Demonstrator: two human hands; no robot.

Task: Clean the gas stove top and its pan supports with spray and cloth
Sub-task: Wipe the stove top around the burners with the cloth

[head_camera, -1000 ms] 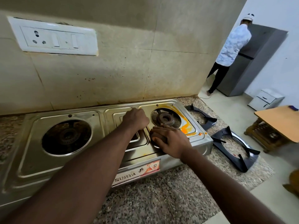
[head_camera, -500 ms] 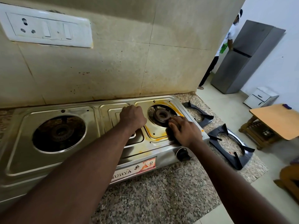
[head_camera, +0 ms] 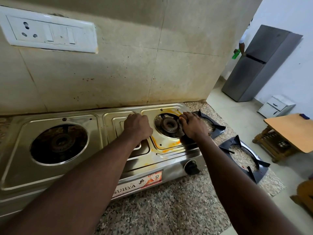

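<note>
A steel two-burner stove point(head_camera: 94, 160) is set on the speckled stone tabletop point(head_camera: 169, 209), pushed against a stained tiled wall point(head_camera: 118, 73). Its top is dull and smeared, and orange residue is seen around the right burner point(head_camera: 169, 124) and along the front of that recess; the left burner point(head_camera: 60, 143) is dark and rusty. Both burners are bare: the two black pan supports point(head_camera: 243, 158) are laid on the tabletop just right of the stove, one behind the other. A black knob point(head_camera: 191, 167) and a label are seen on the stove's front. The left hand point(head_camera: 138, 127) is held as a closed fist on the middle panel, its grip pressed together; whether anything is held inside cannot be told. The right hand point(head_camera: 193, 124) is laid at the right rim of the right burner, fingers curled down onto the steel, and what they grip cannot be told.
</note>
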